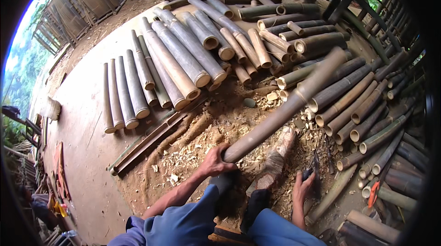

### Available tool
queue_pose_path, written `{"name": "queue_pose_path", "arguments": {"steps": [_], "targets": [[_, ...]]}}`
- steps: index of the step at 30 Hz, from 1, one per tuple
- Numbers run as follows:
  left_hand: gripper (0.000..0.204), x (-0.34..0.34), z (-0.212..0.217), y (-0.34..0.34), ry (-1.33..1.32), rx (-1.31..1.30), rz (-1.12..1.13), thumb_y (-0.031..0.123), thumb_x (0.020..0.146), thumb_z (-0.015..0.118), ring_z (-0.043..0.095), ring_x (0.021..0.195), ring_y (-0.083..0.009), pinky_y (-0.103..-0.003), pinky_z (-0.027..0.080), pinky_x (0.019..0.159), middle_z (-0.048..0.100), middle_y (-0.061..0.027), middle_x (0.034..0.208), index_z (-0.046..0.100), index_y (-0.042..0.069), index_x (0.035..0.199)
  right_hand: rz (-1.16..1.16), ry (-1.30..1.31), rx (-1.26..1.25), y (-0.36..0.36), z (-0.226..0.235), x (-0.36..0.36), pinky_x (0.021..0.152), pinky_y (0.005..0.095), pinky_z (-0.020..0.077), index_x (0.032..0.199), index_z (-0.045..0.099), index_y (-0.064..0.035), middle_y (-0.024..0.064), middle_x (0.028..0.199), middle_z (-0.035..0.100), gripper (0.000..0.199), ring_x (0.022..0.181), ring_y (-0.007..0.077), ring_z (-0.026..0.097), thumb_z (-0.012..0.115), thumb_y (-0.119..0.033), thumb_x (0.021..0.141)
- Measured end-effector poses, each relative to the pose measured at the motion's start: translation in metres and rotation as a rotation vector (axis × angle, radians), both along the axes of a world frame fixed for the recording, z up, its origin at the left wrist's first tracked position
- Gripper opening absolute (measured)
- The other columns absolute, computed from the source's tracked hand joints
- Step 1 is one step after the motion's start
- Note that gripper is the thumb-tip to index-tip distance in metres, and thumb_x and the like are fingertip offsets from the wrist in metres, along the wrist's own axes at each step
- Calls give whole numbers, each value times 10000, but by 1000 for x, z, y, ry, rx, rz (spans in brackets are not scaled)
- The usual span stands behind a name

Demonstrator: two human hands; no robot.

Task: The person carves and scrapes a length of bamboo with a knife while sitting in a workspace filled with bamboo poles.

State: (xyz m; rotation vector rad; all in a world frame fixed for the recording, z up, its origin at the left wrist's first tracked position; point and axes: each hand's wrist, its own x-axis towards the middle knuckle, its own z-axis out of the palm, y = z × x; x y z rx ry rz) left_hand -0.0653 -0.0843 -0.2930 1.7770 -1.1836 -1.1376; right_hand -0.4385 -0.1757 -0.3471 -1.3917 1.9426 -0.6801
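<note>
My left hand [217, 161] is closed round the lower end of a long brown bamboo tube [268, 119]. The tube slants up and away to the right, its far end blurred. Low at the right, my right hand [302, 187] is closed round the dark handle of a thin pointed tool [315, 159]. The tool looks like a knife, but its blade is hard to make out against the shavings. Between my hands a pale, rough-cut log [278, 156] lies on the ground, close to my dark footwear.
Cut bamboo tubes [172, 57] lie in rows ahead, and more bamboo [353, 103] is piled at the right. Wood shavings [197, 147] cover the sacking before me. A split bamboo channel [147, 142] lies at the left. An orange-handled tool [374, 194] rests among the right-hand tubes. Another person [43, 209] is at the lower left.
</note>
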Motion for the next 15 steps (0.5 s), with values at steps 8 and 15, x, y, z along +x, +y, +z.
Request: {"name": "queue_pose_path", "arguments": {"steps": [8, 15], "targets": [[766, 95, 33, 9, -248, -273, 623, 352, 726, 862, 691, 916, -256, -410, 631, 721, 661, -190, 1098, 550, -47, 1300, 229, 91, -94, 41, -49, -23, 1100, 494, 387, 1499, 351, 65, 344, 1402, 477, 716, 1299, 473, 489, 690, -142, 903], [912, 217, 43, -31, -248, -30, 1063, 373, 738, 833, 689, 849, -263, -371, 629, 640, 647, -274, 1034, 442, -165, 1362, 300, 312, 17, 41, -52, -24, 1145, 542, 343, 1511, 371, 25, 308, 1505, 406, 755, 1367, 504, 431, 741, -205, 896]]}}
